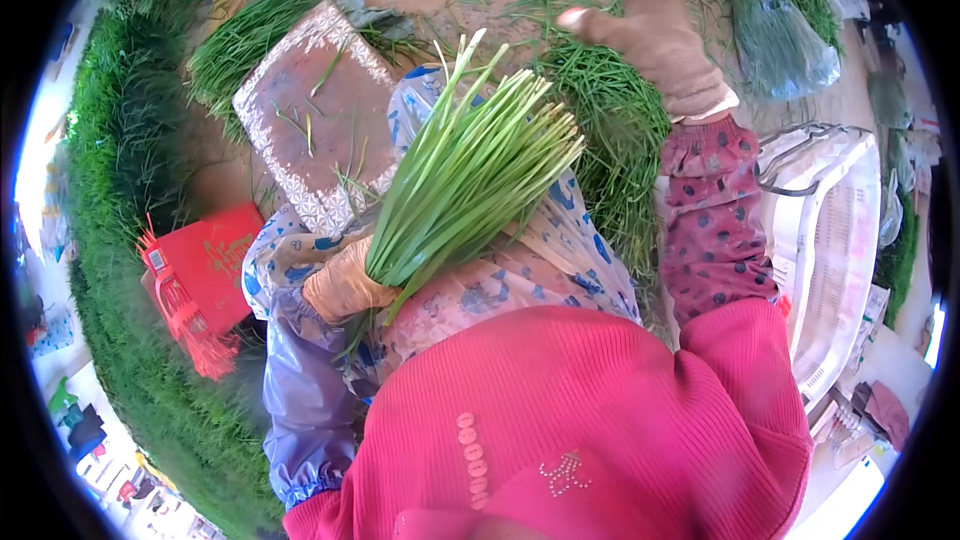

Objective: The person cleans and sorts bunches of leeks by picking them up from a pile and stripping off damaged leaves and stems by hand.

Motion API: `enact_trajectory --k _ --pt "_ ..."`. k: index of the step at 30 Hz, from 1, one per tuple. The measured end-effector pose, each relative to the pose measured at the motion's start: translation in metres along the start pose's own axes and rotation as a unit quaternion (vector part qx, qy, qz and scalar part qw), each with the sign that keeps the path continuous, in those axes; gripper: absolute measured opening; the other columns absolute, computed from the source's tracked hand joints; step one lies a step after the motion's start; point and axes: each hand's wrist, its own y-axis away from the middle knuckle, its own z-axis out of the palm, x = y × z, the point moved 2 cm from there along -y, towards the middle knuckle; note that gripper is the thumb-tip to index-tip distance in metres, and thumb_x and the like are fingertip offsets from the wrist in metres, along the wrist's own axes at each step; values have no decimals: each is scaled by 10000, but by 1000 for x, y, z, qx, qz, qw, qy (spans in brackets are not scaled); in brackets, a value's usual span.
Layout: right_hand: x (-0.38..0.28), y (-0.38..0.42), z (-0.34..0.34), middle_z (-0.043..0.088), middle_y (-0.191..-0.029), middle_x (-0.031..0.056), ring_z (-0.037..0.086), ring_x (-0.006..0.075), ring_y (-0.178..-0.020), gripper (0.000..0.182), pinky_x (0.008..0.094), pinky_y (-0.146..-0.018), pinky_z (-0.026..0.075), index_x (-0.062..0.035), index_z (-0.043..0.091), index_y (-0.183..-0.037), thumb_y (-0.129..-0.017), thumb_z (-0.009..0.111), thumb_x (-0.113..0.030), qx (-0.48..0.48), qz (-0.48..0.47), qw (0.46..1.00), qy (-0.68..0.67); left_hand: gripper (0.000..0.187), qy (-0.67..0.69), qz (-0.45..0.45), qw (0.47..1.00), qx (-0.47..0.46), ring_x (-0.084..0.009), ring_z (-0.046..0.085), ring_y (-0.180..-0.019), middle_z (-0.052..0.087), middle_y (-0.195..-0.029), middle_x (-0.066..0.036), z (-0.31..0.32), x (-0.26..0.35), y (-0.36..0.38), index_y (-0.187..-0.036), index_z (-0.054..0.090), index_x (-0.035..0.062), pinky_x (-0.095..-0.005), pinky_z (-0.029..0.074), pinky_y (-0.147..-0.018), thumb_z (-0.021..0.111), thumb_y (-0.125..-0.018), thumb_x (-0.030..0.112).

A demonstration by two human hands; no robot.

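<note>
My left hand [345, 283], in a tan glove, is wrapped round the leafy end of a thick bunch of garlic chives [470, 165]. The pale cut ends fan out up and to the right over my lap, which a blue-patterned plastic apron [590, 250] covers. Raised at the upper right, my right hand [655, 35] wears a brownish glove with bare fingertips. Its fingers are apart, slightly blurred, and nothing shows between them. Below and beside it lies a loose heap of chives [610, 105] on the floor.
A patterned board [315, 120] with stray leaves lies ahead, beside another chive pile [250, 45]. To the left are a red bag [205, 265] with red ties [185, 325] and a long green bank [130, 170]. Right are a white basket [835, 240] and bagged chives [785, 35].
</note>
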Motion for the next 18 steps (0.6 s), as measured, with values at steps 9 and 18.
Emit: enact_trajectory --k 9,18 --pt "-52 -7 68 618 -758 6 565 97 -751 255 248 -706 462 -46 721 -1005 -842 707 -241 -217 132 897 -362 364 -115 40 992 -18 -295 602 -997 638 -1107 -108 -9 16 3 -1162 635 64 -383 484 -899 683 -803 104" --pt "47 -1 5 677 -967 151 620 313 -939 391 387 -853 467 -108 650 -1178 -917 544 -380 188 110 975 40 339 245 -150 955 76 -179 608 -637 624 -721 -59 -17 30 23 -949 634 15 -350 490 -584 775 -643 47"
